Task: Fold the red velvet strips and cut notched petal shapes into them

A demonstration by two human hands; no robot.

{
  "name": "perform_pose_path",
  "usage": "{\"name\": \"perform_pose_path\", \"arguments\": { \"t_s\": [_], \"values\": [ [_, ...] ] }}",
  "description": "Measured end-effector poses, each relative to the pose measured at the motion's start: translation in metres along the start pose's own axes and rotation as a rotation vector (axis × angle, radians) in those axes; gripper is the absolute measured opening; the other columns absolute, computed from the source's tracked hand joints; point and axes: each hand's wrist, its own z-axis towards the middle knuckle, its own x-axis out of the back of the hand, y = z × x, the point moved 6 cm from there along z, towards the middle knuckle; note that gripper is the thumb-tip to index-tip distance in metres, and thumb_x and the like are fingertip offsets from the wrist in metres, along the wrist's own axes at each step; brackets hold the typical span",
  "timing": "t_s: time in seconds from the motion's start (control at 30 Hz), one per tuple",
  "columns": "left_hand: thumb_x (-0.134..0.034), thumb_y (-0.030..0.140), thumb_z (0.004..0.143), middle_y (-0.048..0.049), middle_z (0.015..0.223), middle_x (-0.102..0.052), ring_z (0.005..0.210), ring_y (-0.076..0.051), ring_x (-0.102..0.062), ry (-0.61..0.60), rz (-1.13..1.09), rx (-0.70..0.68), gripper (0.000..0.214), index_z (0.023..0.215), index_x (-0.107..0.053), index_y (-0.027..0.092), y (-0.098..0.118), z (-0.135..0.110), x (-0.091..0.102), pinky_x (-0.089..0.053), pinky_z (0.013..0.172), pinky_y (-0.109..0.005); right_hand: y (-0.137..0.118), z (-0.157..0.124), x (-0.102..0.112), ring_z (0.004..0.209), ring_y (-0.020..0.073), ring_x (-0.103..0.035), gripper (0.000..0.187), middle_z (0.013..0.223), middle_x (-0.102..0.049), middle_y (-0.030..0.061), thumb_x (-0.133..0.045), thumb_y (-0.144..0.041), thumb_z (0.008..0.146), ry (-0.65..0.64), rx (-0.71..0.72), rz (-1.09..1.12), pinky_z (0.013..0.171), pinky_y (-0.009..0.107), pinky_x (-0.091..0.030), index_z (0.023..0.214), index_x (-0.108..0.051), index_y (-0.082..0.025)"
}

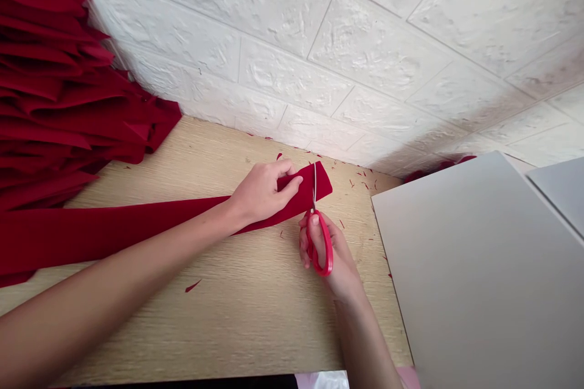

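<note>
Head view, nearest at the bottom: the right hand (326, 255) sits just right of centre, its fingers closed around the loops of a pair of red-handled scissors (319, 246), gripping them firmly. The thin metal blades point up and away from the hand and are in the end of a red cloth strip (137, 225), though how far apart they stand is too fine to tell. The left hand (262, 193) reaches in from the lower left and pinches that strip shut between thumb and fingers, just beside the blades. The strip's free end lies flat on a light wood-grain tabletop (205, 328), with red snippets (193, 285) scattered around it. At the lower right, a grey board (474, 267) overlaps the table's edge, with a second grey sheet (559, 194) beyond it. The strip runs left into a pile of folded red cloth (55, 91) at the upper left. Farthest away, a white brick-textured wall panel (292, 55) rises behind the table.
</note>
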Motion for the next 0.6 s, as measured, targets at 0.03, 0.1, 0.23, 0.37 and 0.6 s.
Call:
{"name": "perform_pose_path", "arguments": {
  "t_s": [0.03,0.1,0.23,0.37,0.6],
  "values": [
    [-0.053,0.028,0.09,0.0037,0.058,-0.053,0.05,-0.01,-0.042,-0.011,0.006,-0.006,0.025,0.067,-0.054,0.018,-0.0001,0.0,-0.0009,-0.03,0.051,-0.026,-0.0017,0.0006,0.0002,0.042,0.008,-0.042,0.053,0.059,-0.05,-0.0062,-0.059,-0.074,0.082,0.001,0.003,-0.006,0.043,0.023,-0.034,0.079,-0.047,-0.023],
    [-0.054,0.027,0.09,0.0031,0.06,-0.056,0.053,-0.01,-0.045,-0.027,0.006,-0.018,0.023,0.068,-0.056,0.018,-0.0002,-0.0002,-0.002,-0.031,0.053,-0.026,-0.0048,0.0023,0.0007,0.042,0.0084,-0.042,0.054,0.059,-0.051,-0.0059,-0.059,-0.076,0.081,0.008,0.018,-0.025,0.043,0.024,-0.035,0.078,-0.046,-0.023],
    [-0.054,0.027,0.09,0.003,0.061,-0.057,0.053,-0.01,-0.046,-0.028,0.012,-0.013,0.023,0.07,-0.057,0.017,-0.0019,-0.0009,-0.0022,-0.031,0.054,-0.027,-0.003,0.0051,0.0015,0.038,0.0074,-0.038,0.056,0.053,-0.048,-0.0076,-0.061,-0.075,0.08,0.021,0.017,-0.04,0.04,0.023,-0.03,0.074,-0.042,-0.024],
    [-0.054,0.027,0.09,0.0037,0.059,-0.054,0.053,-0.01,-0.044,-0.04,0.042,-0.016,0.024,0.068,-0.056,0.017,-0.0024,-0.0015,-0.0039,-0.031,0.055,-0.027,0.0019,0.0046,0.0017,0.037,0.0072,-0.039,0.056,0.052,-0.048,-0.0077,-0.063,-0.075,0.079,0.02,-0.01,-0.02,0.039,0.022,-0.029,0.074,-0.044,-0.023],
    [-0.054,0.025,0.09,0.0028,0.062,-0.055,0.055,-0.011,-0.044,-0.055,0.044,-0.041,0.023,0.068,-0.055,0.018,-0.0002,-0.0014,-0.0052,-0.031,0.054,-0.027,-0.0049,0.0064,0.0007,0.041,0.0093,-0.045,0.053,0.055,-0.053,-0.0056,-0.064,-0.073,0.079,0.033,-0.028,-0.032,0.044,0.024,-0.033,0.075,-0.048,-0.022]
  ]
}}
